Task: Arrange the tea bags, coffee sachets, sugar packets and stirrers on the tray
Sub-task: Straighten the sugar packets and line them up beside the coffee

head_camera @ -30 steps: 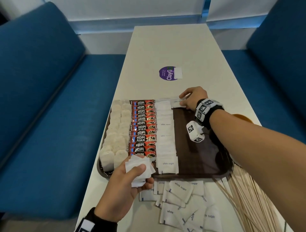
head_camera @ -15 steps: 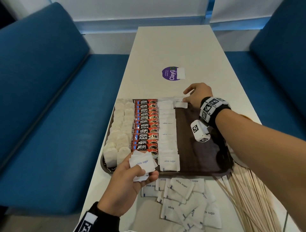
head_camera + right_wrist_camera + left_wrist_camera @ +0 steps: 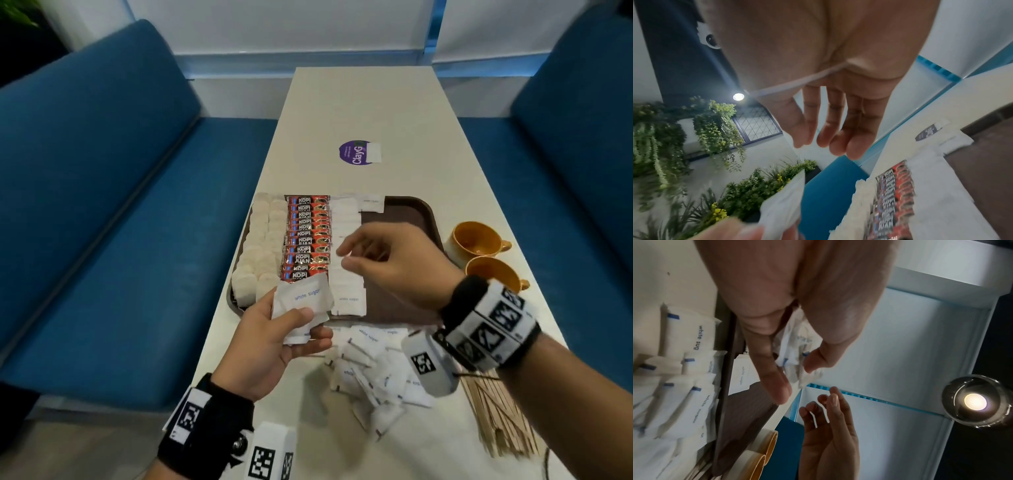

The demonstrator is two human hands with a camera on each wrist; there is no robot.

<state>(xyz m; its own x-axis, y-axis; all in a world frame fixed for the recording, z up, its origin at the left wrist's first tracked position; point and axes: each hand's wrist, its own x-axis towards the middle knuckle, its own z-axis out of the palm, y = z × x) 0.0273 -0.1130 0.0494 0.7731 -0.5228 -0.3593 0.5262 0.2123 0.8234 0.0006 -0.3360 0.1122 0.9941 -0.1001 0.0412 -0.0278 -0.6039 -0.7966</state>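
Sugar packets (image 3: 303, 305) clamped in left grip (image 3: 270, 339); right grip (image 3: 387, 263) just beside, fingers apart

Two glossy mustard-yellow ceramic cups (image 3: 479, 241) sit side by side on the long cream table (image 3: 359, 102), a round purple sticker (image 3: 354, 153) further up, blue padded benches (image 3: 102, 192) either side.

White table between blue benches

On the table (image 3: 394, 113) lie a brown tray (image 3: 407, 210) under the hands, loose sugar packets (image 3: 373, 373) just nearer than the left-hand grip, wooden stirrers (image 3: 496, 418) and two orange cups (image 3: 479, 240) to its right — a purple sticker (image 3: 356, 153) well beyond.
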